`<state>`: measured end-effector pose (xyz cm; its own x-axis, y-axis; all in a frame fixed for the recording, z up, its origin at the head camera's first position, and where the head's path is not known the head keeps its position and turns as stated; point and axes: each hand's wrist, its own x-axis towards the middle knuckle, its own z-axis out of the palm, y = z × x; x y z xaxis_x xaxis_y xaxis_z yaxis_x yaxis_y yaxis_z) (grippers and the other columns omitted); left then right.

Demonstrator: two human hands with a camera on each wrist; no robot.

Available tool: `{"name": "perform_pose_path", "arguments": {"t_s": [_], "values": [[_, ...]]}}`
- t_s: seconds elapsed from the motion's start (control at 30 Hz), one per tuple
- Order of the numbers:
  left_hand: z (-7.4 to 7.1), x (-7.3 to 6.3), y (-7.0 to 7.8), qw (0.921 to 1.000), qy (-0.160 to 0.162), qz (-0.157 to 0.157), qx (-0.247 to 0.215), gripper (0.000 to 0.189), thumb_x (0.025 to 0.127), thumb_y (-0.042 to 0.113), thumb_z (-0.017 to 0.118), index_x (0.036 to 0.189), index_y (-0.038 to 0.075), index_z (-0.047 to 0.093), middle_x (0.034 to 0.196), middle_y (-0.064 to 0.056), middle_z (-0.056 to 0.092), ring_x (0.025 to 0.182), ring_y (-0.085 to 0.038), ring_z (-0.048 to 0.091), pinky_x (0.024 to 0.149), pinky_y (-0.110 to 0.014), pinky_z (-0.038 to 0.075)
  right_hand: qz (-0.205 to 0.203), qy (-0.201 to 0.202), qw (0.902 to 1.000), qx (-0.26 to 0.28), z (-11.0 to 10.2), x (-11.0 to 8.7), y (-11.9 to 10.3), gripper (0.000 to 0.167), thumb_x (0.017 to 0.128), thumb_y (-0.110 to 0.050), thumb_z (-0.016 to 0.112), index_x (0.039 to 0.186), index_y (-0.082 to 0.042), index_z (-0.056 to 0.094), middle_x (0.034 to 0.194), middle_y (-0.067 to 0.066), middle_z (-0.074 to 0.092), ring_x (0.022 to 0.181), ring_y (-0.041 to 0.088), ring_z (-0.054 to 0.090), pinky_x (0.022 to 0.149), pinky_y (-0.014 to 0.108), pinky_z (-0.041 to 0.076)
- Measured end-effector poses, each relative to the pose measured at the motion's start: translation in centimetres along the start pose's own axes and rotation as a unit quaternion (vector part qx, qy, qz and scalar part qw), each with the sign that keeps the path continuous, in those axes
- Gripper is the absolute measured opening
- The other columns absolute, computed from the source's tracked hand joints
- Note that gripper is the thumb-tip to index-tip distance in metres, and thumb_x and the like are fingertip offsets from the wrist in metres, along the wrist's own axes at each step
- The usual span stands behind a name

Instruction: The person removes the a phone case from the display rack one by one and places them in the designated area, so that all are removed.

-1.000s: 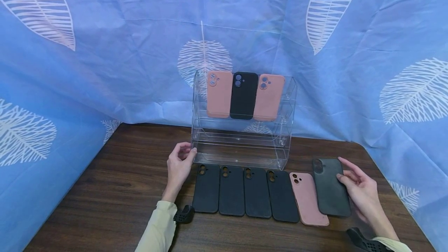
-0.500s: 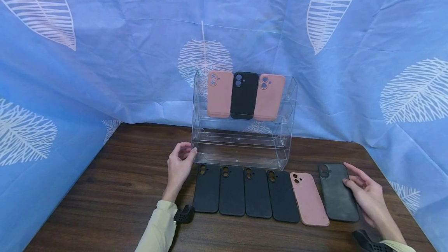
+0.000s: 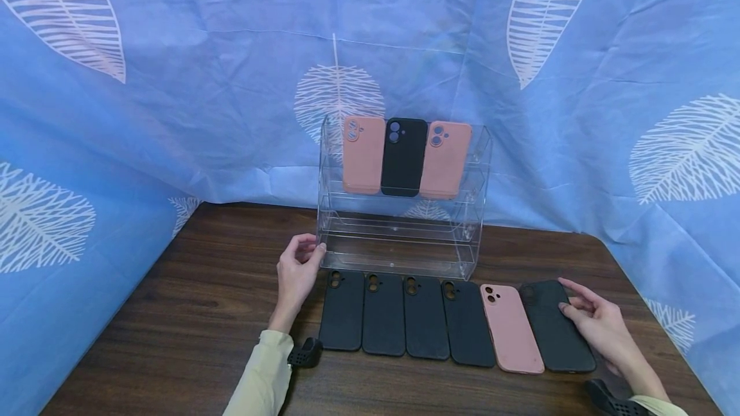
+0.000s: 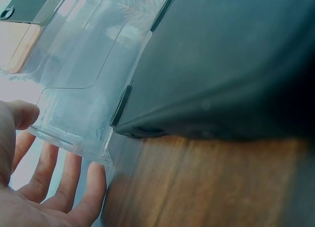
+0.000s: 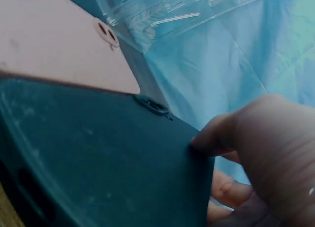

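Where the dark wood-grained table (image 3: 191, 313) reaches its far edge, blue cloth (image 3: 231, 95) rises behind it and along both sides, creased in places and printed with large white leaf shapes (image 3: 338, 92). A pale sleeve (image 3: 260, 371) and a black strap (image 3: 304, 353) show at the person's left wrist, over the near part of the table.

Toward the back of the table, a transparent tiered stand (image 3: 391, 266) stands upright, its steps rising toward the cloth. Side by side on its upper tier lean a left pink case (image 3: 363, 162), a middle black case (image 3: 403, 162) and a right pink case (image 3: 444, 165), all three with their camera openings at the top left. On the table in front of the stand lies a row of four black cases (image 3: 383, 320), set close together, with a lower pink case (image 3: 512, 329) to their right.

The left-hand grip (image 3: 297, 275) is closed on the stand's lower left side, thumb on the near face and fingers curled at the outer edge. The right-hand grip (image 3: 601, 326) pinches a dark case (image 3: 555, 326) by its right long edge near the top, the thumb on its back and the fingers partly hidden beyond the edge. That dark case is at the right end of the row, just beside the lower pink case; whether the two touch, or whether it lies fully flat, cannot be told.
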<state>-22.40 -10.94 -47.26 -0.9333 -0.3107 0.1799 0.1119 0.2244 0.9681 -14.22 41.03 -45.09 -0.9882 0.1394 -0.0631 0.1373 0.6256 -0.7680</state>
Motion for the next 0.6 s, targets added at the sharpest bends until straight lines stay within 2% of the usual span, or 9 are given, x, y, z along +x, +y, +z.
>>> {"name": "perform_pose_path", "arguments": {"t_s": [0.07, 0.17, 0.23, 0.33, 0.43, 0.6], "values": [[0.0, 0.0, 0.02, 1.0, 0.0, 0.0, 0.001, 0.022, 0.096, 0.024, 0.072, 0.115, 0.013, 0.067, 0.112, -0.01, 0.069, 0.1, -0.027, 0.068, 0.088, -0.034, 0.053, -0.001, 0.002, 0.9991, -0.042, 0.14, 0.08, -0.14, 0.056, 0.104, -0.018, 0.056, 0.154, -0.001, 0.039, 0.099, -0.002, 0.067, 0.073, 0.002, 0.063, 0.061, 0.029, 0.056], [0.02, 0.02, 0.05, 1.0, 0.0, 0.001, 0.002, 0.022, 0.096, 0.024, 0.071, 0.115, 0.013, 0.068, 0.112, -0.011, 0.069, 0.099, -0.027, 0.069, 0.087, -0.033, 0.053, -0.007, 0.009, 0.9954, -0.095, 0.24, 0.25, -0.27, 0.055, 0.102, -0.016, 0.057, 0.151, 0.004, 0.042, 0.105, 0.02, 0.068, 0.071, 0.001, 0.06, 0.059, 0.028, 0.053], [0.03, 0.01, 0.07, 1.0, -0.001, 0.0, 0.003, 0.022, 0.096, 0.024, 0.071, 0.115, 0.013, 0.068, 0.112, -0.01, 0.069, 0.098, -0.028, 0.069, 0.086, -0.033, 0.054, -0.022, 0.02, 0.9912, -0.129, 0.26, 0.38, -0.21, 0.052, 0.1, -0.015, 0.059, 0.147, 0.005, 0.046, 0.107, 0.026, 0.067, 0.07, -0.001, 0.059, 0.058, 0.026, 0.051], [0.03, -0.01, 0.07, 1.0, -0.002, -0.001, 0.004, 0.022, 0.096, 0.024, 0.071, 0.115, 0.013, 0.068, 0.112, -0.01, 0.069, 0.098, -0.028, 0.069, 0.085, -0.033, 0.054, -0.058, 0.043, 0.982, -0.175, 0.33, 0.51, 0.06, 0.047, 0.097, -0.013, 0.064, 0.139, 0.007, 0.055, 0.1, 0.021, 0.069, 0.067, -0.007, 0.057, 0.058, 0.026, 0.048], [0.02, -0.05, 0.08, 1.0, -0.002, -0.001, 0.004, 0.022, 0.096, 0.024, 0.071, 0.116, 0.013, 0.067, 0.112, -0.01, 0.069, 0.098, -0.028, 0.069, 0.085, -0.033, 0.054, -0.091, 0.067, 0.9715, -0.208, 0.49, 0.61, 0.43, 0.041, 0.092, -0.011, 0.069, 0.129, 0.006, 0.063, 0.09, 0.009, 0.069, 0.064, -0.011, 0.056, 0.059, 0.026, 0.046], [0.01, -0.1, 0.09, 1.0, -0.002, -0.001, 0.005, 0.023, 0.097, 0.025, 0.071, 0.116, 0.014, 0.067, 0.113, -0.01, 0.069, 0.098, -0.028, 0.068, 0.086, -0.032, 0.053, -0.116, 0.073, 0.9615, -0.238, 0.62, 0.77, 0.64, 0.033, 0.089, -0.01, 0.073, 0.118, 0.005, 0.069, 0.085, 0.004, 0.069, 0.061, -0.005, 0.058, 0.06, 0.03, 0.045]]}}
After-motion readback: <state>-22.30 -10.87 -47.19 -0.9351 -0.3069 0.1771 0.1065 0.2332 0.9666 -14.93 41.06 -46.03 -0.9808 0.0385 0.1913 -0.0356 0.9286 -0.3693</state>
